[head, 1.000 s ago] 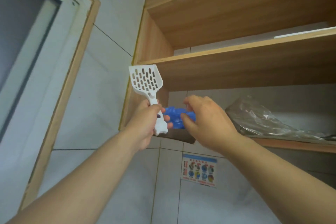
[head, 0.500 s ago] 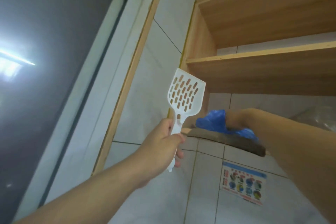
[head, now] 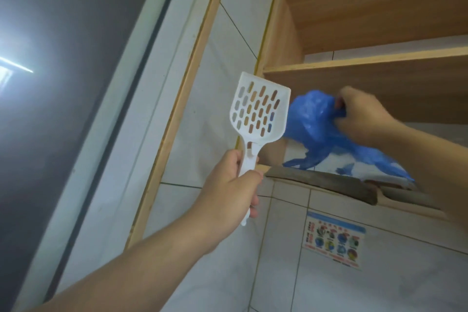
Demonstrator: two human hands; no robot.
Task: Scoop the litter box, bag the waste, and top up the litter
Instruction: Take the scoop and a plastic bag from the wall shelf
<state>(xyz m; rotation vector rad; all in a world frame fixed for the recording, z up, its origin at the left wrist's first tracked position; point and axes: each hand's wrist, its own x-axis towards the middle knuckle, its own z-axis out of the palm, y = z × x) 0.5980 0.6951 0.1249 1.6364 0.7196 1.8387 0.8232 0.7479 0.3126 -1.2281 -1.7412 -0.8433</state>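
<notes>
Right hand [head: 359, 115]: fingers bunched in crumpled blue plastic bag [head: 310, 124], fingertips hidden in folds
Bag: above wooden shelf [head: 359, 185] edge, tail behind forearm
Left hand [head: 234, 197]: raised, fist round slotted white plastic litter scoop [head: 259, 109] handle, upright

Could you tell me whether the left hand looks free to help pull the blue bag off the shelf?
Probably not: the left hand grips the white scoop; the right hand already holds the blue bag.

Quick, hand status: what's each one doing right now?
Left hand: closed round the handle of the white scoop, held upright.
Right hand: gripping the blue bag at the shelf.
</notes>
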